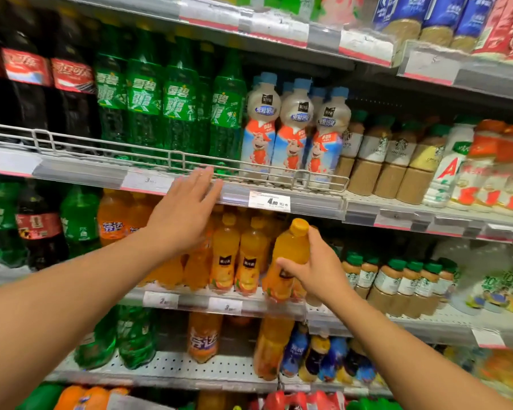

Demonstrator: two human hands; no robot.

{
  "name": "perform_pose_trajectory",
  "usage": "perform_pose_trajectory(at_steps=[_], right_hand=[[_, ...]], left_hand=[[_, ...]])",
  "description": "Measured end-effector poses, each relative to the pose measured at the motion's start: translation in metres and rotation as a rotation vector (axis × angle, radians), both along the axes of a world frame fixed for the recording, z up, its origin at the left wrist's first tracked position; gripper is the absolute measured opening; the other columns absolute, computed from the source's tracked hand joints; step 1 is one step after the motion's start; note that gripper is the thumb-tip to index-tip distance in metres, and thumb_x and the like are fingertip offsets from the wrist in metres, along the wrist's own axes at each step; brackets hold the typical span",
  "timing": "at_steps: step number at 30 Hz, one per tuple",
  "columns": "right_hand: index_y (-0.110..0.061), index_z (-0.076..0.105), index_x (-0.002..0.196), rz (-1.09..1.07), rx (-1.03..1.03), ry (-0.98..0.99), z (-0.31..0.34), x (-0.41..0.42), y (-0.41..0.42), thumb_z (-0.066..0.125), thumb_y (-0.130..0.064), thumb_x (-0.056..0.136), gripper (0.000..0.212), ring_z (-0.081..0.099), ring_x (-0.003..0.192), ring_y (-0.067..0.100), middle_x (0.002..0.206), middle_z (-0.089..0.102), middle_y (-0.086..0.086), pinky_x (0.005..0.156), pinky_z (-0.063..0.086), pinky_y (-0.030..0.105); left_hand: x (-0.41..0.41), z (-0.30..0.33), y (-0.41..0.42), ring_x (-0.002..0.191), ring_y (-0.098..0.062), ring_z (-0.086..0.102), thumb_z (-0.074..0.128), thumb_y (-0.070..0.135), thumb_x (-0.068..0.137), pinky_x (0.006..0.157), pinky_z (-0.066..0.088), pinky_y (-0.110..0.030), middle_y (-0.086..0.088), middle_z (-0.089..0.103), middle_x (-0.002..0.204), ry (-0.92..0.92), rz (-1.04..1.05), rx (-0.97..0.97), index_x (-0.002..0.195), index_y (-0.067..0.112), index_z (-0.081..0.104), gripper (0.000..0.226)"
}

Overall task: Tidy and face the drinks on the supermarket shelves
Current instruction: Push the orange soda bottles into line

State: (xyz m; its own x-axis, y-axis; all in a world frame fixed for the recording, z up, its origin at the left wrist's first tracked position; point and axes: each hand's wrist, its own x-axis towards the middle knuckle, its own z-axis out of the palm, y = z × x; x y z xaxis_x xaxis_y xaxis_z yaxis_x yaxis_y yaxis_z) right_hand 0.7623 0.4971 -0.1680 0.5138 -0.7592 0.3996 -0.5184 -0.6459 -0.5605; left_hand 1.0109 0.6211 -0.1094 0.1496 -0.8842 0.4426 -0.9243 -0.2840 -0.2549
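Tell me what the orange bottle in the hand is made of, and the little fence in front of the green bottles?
The orange juice bottle held by the right hand looks like clear, glossy plastic: the juice shows through, and its yellow cap looks like matte plastic. The wire fence looks like thin metal rod, coated pale grey, though the coating is hard to judge.

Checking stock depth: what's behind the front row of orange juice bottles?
Behind the front orange juice bottles, more orange bottles show. How many rows deep is hidden. The right hand holds one juice bottle at the front.

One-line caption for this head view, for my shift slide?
Right hand grips an orange juice bottle at the shelf front; left hand reaches forward, open.
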Motion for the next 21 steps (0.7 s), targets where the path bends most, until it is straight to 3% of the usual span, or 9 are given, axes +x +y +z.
perform_pose_trajectory(at_steps=[3, 5, 10, 14, 16, 18, 21], right_hand=[[-0.042, 0.031, 0.112, 0.001, -0.001, 0.016, -0.002, 0.002, -0.019, 0.076, -0.053, 0.076, 0.058, 0.057, 0.088, 0.014, 0.1, 0.054, -0.013, 0.059, 0.038, 0.02], [-0.033, 0.035, 0.118, -0.003, -0.006, 0.016, -0.008, 0.006, -0.028, 0.075, -0.052, 0.077, 0.06, 0.057, 0.084, 0.014, 0.098, 0.053, -0.011, 0.054, 0.034, 0.018], [-0.02, 0.035, 0.129, -0.033, -0.008, 0.058, -0.024, 0.017, -0.045, 0.073, -0.051, 0.08, 0.07, 0.054, 0.071, 0.012, 0.079, 0.047, -0.012, 0.048, 0.027, 0.019], [-0.016, 0.031, 0.14, -0.052, -0.012, 0.124, -0.03, 0.026, -0.053, 0.073, -0.051, 0.08, 0.081, 0.063, 0.085, 0.021, 0.085, 0.056, -0.006, 0.05, 0.036, 0.022], [-0.016, 0.031, 0.14, -0.068, -0.029, 0.139, -0.03, 0.03, -0.056, 0.072, -0.053, 0.08, 0.082, 0.064, 0.092, 0.022, 0.097, 0.063, -0.001, 0.061, 0.052, 0.032], [-0.015, 0.03, 0.14, -0.089, -0.036, 0.165, -0.029, 0.034, -0.06, 0.071, -0.055, 0.08, 0.084, 0.065, 0.096, 0.024, 0.109, 0.065, 0.004, 0.071, 0.057, 0.038], [-0.011, 0.023, 0.146, -0.099, -0.033, 0.215, -0.03, 0.039, -0.064, 0.069, -0.057, 0.08, 0.093, 0.066, 0.092, 0.022, 0.111, 0.066, 0.007, 0.066, 0.056, 0.034]], left_hand=[[0.007, -0.009, -0.002, 0.148, -0.028, -0.002, 0.065, 0.024, 0.085, 0.118, 0.001, -0.045, -0.009, -0.01, 0.161, 0.04, 0.048, 0.04, 0.153, 0.019, -0.008, 0.1], [0.008, -0.009, -0.003, 0.148, -0.027, 0.0, 0.064, 0.016, 0.084, 0.118, 0.003, -0.044, -0.007, -0.008, 0.161, 0.064, 0.048, 0.011, 0.153, 0.021, -0.005, 0.099], [-0.002, -0.001, -0.009, 0.148, -0.027, 0.005, 0.06, 0.019, 0.084, 0.118, 0.012, -0.046, -0.008, -0.001, 0.162, 0.086, 0.112, 0.031, 0.154, 0.018, 0.003, 0.09], [-0.005, 0.005, -0.01, 0.148, -0.026, 0.003, 0.057, 0.019, 0.082, 0.118, 0.011, -0.048, -0.006, -0.002, 0.162, 0.163, 0.123, 0.063, 0.154, 0.02, 0.004, 0.09], [-0.004, 0.007, -0.009, 0.148, -0.026, 0.003, 0.058, 0.019, 0.081, 0.118, 0.011, -0.049, -0.006, -0.003, 0.162, 0.166, 0.13, 0.072, 0.154, 0.02, 0.003, 0.091], [-0.004, 0.007, -0.009, 0.148, -0.026, 0.004, 0.058, 0.019, 0.081, 0.118, 0.012, -0.049, -0.007, -0.002, 0.162, 0.156, 0.134, 0.073, 0.154, 0.02, 0.003, 0.092], [-0.005, 0.006, -0.009, 0.148, -0.026, 0.003, 0.057, 0.018, 0.08, 0.119, 0.011, -0.048, -0.006, -0.003, 0.162, 0.157, 0.138, 0.072, 0.154, 0.021, 0.001, 0.093]])
